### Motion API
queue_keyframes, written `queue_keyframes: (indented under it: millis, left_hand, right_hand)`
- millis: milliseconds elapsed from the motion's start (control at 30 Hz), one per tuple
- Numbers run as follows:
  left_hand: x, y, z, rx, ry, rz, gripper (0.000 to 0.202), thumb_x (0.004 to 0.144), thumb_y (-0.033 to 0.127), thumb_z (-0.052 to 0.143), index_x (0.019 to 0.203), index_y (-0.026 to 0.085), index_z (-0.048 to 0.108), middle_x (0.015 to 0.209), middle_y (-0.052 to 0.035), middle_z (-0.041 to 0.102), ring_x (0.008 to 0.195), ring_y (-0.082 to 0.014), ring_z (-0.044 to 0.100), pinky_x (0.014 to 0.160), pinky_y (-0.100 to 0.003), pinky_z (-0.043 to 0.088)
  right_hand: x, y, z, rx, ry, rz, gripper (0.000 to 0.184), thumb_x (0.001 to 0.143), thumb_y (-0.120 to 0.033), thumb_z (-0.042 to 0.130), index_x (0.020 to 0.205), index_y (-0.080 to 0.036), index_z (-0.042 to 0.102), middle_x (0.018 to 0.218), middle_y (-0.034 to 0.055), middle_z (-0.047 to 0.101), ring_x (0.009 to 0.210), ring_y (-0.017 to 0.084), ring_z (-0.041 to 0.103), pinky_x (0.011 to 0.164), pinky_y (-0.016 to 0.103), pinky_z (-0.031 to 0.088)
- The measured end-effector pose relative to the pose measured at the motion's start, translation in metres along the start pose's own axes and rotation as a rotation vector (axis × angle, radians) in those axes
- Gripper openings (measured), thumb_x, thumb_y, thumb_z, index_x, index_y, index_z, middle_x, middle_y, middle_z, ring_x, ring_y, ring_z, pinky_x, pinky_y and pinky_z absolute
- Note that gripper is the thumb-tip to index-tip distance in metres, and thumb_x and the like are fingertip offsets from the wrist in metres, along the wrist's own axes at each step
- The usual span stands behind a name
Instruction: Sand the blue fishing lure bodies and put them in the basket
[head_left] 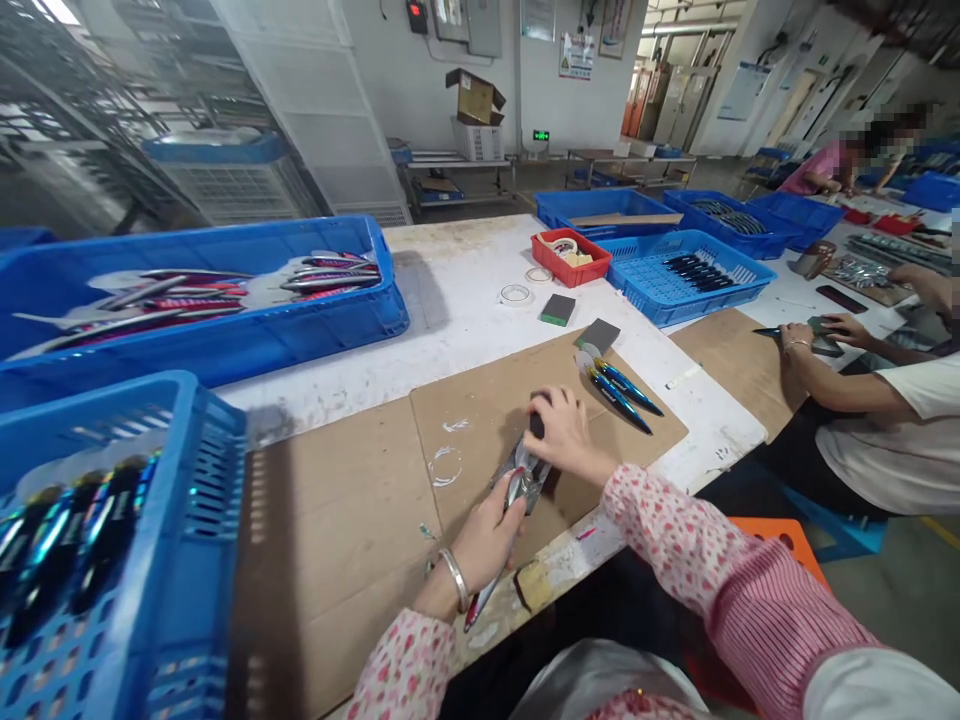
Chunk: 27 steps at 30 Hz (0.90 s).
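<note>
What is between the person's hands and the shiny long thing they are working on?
Nothing visible. The left hand grips the shiny long piece directly, and the right hand presses a dark block onto its upper end. Both rest over the cardboard sheet; two blue pieces lie apart to the right.

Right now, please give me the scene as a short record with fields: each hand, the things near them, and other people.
left hand: left hand grips a long shiny piece on the cardboard sheet
right hand: right hand presses a dark block onto that piece
nearby: two finished blue pieces, grey sponge, green sponge
crates: blue crate at the left holds more pieces
others: a co-worker's hands work at the right
</note>
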<state>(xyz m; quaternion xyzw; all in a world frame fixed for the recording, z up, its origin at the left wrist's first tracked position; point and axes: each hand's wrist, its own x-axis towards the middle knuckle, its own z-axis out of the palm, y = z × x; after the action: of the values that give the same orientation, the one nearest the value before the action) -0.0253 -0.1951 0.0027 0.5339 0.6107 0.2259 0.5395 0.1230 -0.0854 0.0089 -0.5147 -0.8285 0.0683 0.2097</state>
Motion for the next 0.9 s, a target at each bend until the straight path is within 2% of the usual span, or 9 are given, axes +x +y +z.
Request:
queue_keyframes:
  millis: [133,267,433,533,667,900]
  left_hand:
    - [0.000,0.001,0.000,-0.001,-0.003,-0.010,0.060,0.088,0.048,0.038,0.141,0.020,0.035,0.070,0.0040,0.054,0.038,-0.0094,0.048,0.039,-0.022,0.040]
    - [0.001,-0.001,0.001,-0.008,-0.001,0.009,0.060,0.088,0.048,0.037,0.141,0.021,0.034,0.070,0.0041,0.053,0.038,-0.0094,0.047,0.038,-0.022,0.040]
    - [0.002,-0.003,0.001,-0.009,-0.006,-0.001,0.058,0.088,0.047,0.037,0.140,0.021,0.035,0.070,0.0045,0.053,0.037,-0.0082,0.045,0.038,-0.022,0.040]
    - [0.002,-0.003,0.002,-0.009,0.002,0.002,0.060,0.088,0.048,0.037,0.142,0.021,0.033,0.070,0.0043,0.053,0.038,-0.0082,0.046,0.039,-0.022,0.040]
    - [0.001,-0.002,0.002,-0.016,0.000,0.003,0.061,0.088,0.049,0.037,0.141,0.019,0.034,0.069,0.0047,0.051,0.039,-0.0084,0.045,0.039,-0.022,0.039]
    - [0.002,-0.004,-0.001,-0.038,-0.028,0.010,0.060,0.089,0.048,0.036,0.142,0.020,0.031,0.070,0.0049,0.051,0.038,-0.0079,0.045,0.040,-0.023,0.040]
  right_hand:
    - [-0.001,-0.001,-0.001,0.009,-0.039,-0.037,0.022,0.080,-0.031,0.061,0.101,-0.024,0.061,0.123,0.0075,0.051,0.115,0.028,0.038,0.089,0.041,0.038]
    - [-0.001,-0.002,-0.004,-0.025,0.005,-0.026,0.024,0.078,-0.030,0.063,0.101,-0.023,0.061,0.125,0.0082,0.049,0.118,0.029,0.037,0.092,0.043,0.036]
    - [-0.002,-0.002,-0.004,0.015,-0.049,-0.044,0.024,0.078,-0.031,0.062,0.101,-0.024,0.061,0.123,0.0072,0.051,0.116,0.027,0.038,0.090,0.041,0.038]
    - [0.001,0.000,-0.004,-0.029,-0.011,-0.030,0.024,0.078,-0.030,0.063,0.101,-0.023,0.062,0.125,0.0085,0.049,0.119,0.029,0.036,0.093,0.044,0.035]
    - [0.002,0.000,-0.001,0.011,-0.029,-0.102,0.025,0.077,-0.031,0.064,0.101,-0.024,0.061,0.125,0.0070,0.049,0.118,0.028,0.037,0.092,0.043,0.036]
    - [0.005,0.001,0.004,0.057,-0.031,0.033,0.024,0.077,-0.032,0.064,0.100,-0.024,0.060,0.118,0.0064,0.052,0.112,0.026,0.041,0.087,0.040,0.039]
